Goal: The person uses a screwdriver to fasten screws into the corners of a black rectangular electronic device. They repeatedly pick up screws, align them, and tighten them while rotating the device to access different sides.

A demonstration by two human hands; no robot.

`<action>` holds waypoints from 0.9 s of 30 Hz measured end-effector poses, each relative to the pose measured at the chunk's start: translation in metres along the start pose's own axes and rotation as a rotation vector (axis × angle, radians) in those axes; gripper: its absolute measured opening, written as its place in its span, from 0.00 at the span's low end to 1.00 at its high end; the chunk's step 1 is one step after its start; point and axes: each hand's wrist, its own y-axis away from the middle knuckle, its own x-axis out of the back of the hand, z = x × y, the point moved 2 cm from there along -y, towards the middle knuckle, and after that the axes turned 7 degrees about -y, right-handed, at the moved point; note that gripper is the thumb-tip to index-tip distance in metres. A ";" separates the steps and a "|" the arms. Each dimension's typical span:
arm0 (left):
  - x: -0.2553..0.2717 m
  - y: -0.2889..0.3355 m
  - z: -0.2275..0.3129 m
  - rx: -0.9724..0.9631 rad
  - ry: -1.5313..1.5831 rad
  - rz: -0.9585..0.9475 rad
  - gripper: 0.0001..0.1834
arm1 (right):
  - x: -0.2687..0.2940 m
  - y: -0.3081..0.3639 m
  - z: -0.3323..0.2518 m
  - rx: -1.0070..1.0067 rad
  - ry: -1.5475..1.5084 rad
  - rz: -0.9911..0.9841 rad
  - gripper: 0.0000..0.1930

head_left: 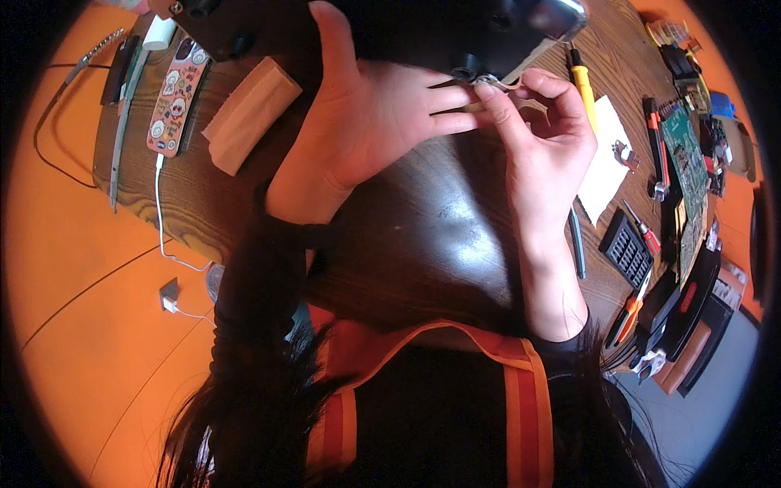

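Well, from the head view, the person's left hand [366, 122] is spread wide, palm up to the light, thumb jutting up across the black device [390, 37] at the table's far side. The right hand [547, 134] is narrow, thumb and forefinger pinching a small shiny piece [486, 80] right beside one of the device's round black feet [465, 65]. I can't make out the piece's exact shape. The left fingers reach in close to that pinch, partly behind the right thumb.

Nearer the body, a broad stretch of bare wooden tabletop [439, 220] lies between the forearms, leaving plenty of free room. To the left, a brown paper packet [252, 114] lies near the left wrist; beyond it a phone in a patterned case [175, 106] sits close to the table's edge, its white cable [161, 220] dropping over.

Room is tighter on the right: a yellow screwdriver [582, 88] lies just beside the right knuckles, with white paper [600, 183] next to it, and farther out a black slotted piece [628, 250] and a green circuit board [687, 150] crowd that rim.
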 end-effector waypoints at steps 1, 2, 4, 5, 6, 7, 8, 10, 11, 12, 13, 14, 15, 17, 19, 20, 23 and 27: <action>-0.002 0.000 0.001 0.011 -0.028 -0.010 0.63 | 0.000 0.000 -0.001 0.006 -0.001 -0.004 0.16; -0.004 0.000 0.001 0.021 -0.055 -0.019 0.63 | 0.000 0.000 -0.001 0.012 -0.003 -0.007 0.16; -0.004 0.006 0.002 0.029 -0.108 0.270 0.63 | 0.000 0.000 -0.001 0.010 0.040 0.002 0.14; -0.003 0.008 0.002 0.031 -0.135 0.416 0.63 | -0.001 0.000 -0.002 0.036 0.068 -0.005 0.14; -0.006 0.006 0.002 -0.013 -0.037 0.284 0.63 | -0.001 -0.001 -0.002 0.075 0.097 -0.018 0.14; -0.009 0.004 0.002 -0.056 0.062 0.151 0.64 | -0.001 -0.002 -0.003 0.133 0.141 -0.015 0.14; -0.012 0.002 0.002 -0.098 0.160 0.017 0.64 | -0.001 -0.003 -0.003 0.127 0.155 -0.015 0.14; -0.010 0.003 0.000 -0.066 -0.135 0.361 0.64 | 0.000 -0.003 -0.004 0.113 0.181 -0.018 0.14; -0.009 0.005 0.001 -0.050 -0.284 0.532 0.64 | 0.001 -0.004 -0.004 0.078 0.187 -0.006 0.13; -0.011 0.004 0.001 -0.042 -0.264 0.529 0.64 | 0.002 -0.004 -0.007 0.151 0.237 -0.012 0.13; -0.013 0.003 0.002 -0.033 -0.243 0.525 0.64 | 0.002 -0.004 -0.009 0.216 0.299 -0.016 0.13; -0.014 0.003 0.002 -0.026 -0.223 0.523 0.63 | 0.002 -0.004 -0.012 0.286 0.369 -0.020 0.13; -0.015 0.003 0.002 -0.025 -0.221 0.520 0.63 | 0.002 -0.004 -0.014 0.307 0.377 -0.018 0.13; -0.015 0.005 0.000 -0.022 -0.214 0.515 0.63 | 0.000 -0.004 -0.016 0.358 0.407 -0.012 0.13; -0.012 0.007 -0.002 -0.044 -0.278 0.554 0.63 | -0.001 -0.003 -0.017 0.396 0.452 -0.004 0.13; -0.009 0.008 -0.003 -0.056 -0.310 0.574 0.63 | -0.001 -0.002 -0.018 0.425 0.479 -0.007 0.13; -0.008 0.006 -0.001 -0.092 0.149 0.239 0.62 | -0.001 -0.003 -0.018 0.471 0.531 -0.056 0.14; -0.008 0.006 -0.001 -0.063 -0.018 0.304 0.62 | 0.003 -0.005 -0.015 0.403 0.410 -0.070 0.14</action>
